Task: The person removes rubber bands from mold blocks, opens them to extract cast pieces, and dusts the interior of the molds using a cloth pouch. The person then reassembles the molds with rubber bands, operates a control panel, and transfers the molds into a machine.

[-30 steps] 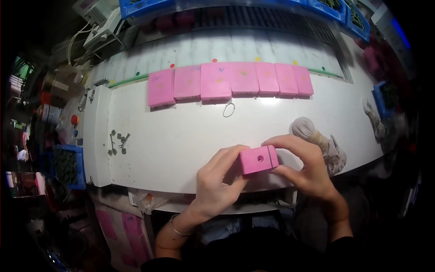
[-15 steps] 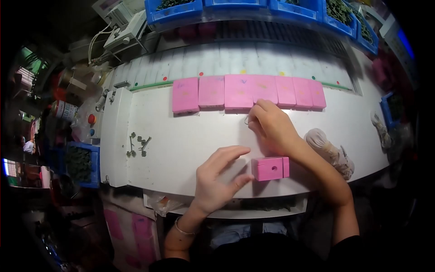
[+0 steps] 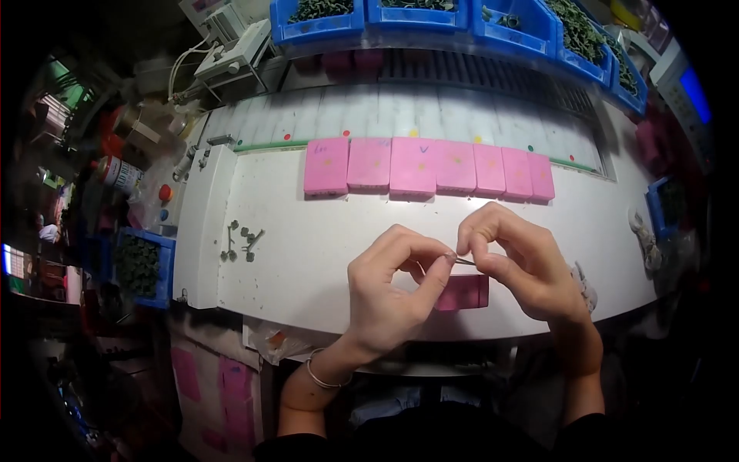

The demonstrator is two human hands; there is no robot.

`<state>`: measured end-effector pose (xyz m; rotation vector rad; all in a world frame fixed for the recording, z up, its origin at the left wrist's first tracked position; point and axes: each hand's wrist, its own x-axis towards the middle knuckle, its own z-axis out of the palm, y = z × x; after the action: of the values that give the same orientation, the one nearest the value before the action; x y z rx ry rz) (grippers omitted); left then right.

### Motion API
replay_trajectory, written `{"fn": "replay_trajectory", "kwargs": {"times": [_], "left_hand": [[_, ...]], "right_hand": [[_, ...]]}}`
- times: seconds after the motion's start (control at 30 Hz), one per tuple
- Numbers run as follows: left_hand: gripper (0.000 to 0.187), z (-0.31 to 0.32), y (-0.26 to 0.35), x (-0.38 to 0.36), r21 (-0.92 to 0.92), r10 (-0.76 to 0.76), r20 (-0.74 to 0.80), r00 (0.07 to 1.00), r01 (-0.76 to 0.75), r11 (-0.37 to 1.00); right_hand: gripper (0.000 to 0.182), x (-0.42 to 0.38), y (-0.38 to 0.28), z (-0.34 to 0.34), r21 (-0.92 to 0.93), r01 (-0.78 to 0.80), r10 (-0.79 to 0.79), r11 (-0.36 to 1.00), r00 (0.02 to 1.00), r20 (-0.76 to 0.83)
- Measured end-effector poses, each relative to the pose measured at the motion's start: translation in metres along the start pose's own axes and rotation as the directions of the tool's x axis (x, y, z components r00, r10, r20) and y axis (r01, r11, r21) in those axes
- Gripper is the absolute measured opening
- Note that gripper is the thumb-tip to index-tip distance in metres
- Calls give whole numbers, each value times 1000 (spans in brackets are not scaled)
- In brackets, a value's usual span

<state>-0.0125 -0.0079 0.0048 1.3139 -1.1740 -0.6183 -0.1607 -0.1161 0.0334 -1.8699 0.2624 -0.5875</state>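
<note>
My left hand [image 3: 396, 281] is closed in a pinch, thumb against forefinger, on one end of a thin, shiny, wire-like piece [image 3: 465, 262]. The other end sits between the thumb and fingers of my right hand [image 3: 523, 266], so the two hands almost meet. Its exact kind is too small to make out. Just below the fingertips, a pink block [image 3: 464, 296] lies on the white worktop, partly covered by my left hand and in shadow. Beyond the hands stands a row of several pink blocks [image 3: 413, 177], some with pen marks on top.
Blue bins [image 3: 512, 37] of green pieces line the back. Small green sprig-like pieces [image 3: 248, 240] lie on the worktop [image 3: 308, 262] at left. A pale cord bundle [image 3: 583, 286] is mostly behind my right forearm. Another blue bin [image 3: 146, 266] stands at far left.
My right hand has come back from the pink row toward me, bringing the thin piece. The left hand has risen and closed from an open pose onto it. The view has shifted slightly.
</note>
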Motion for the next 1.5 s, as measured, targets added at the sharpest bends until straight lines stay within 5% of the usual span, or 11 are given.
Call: {"fn": "replay_trajectory", "kwargs": {"times": [0.07, 0.27, 0.4, 0.53, 0.7, 0.8, 0.93, 1.07, 1.2, 1.27, 1.5], "left_hand": [[6, 3, 1, -1, -72, -48, 11, 999, 48, 996], [3, 9, 25, -4, -318, -327, 116, 938, 347, 882], [9, 16, 33, -18, -228, -326, 298, 897, 399, 888], [13, 10, 30, -37, 50, -441, 395, 806, 461, 886], [36, 29, -5, -73, 394, -159, 34, 987, 133, 910], [45, 42, -11, -66, 258, -38, -282, 959, 114, 959], [53, 26, -33, -62, 351, -48, -162, 986, 103, 931], [45, 16, -25, -50, -451, -489, -135, 862, 387, 805], [45, 18, -22, -50, -626, -422, 13, 906, 337, 703], [44, 20, -10, -46, -476, -416, 154, 896, 436, 764], [36, 15, 4, -34, 183, -146, 188, 971, 111, 977]], "right_hand": [[4, -6, -19, 0, 355, -279, 284, 892, 958, 39], [26, -15, -30, 7, 652, -16, 90, 758, 993, -80], [51, -21, -14, 14, -251, 213, -257, 944, 954, -156], [27, -39, 8, 9, 120, 96, -43, 988, 921, -387], [13, -53, 25, 4, 142, -297, 324, 944, 914, -245], [18, -58, 24, 9, 253, -384, 416, 888, 905, -87], [23, -57, 22, 17, 333, -343, 396, 878, 913, -103], [38, -63, 33, 20, 333, -282, 378, 900, 885, -272], [49, -68, 29, 31, 521, -301, 471, 799, 852, -230], [50, -65, 24, 32, 581, -271, 470, 767, 855, -221], [42, -58, 20, 5, 326, -246, 331, 913, 914, -235]]}}
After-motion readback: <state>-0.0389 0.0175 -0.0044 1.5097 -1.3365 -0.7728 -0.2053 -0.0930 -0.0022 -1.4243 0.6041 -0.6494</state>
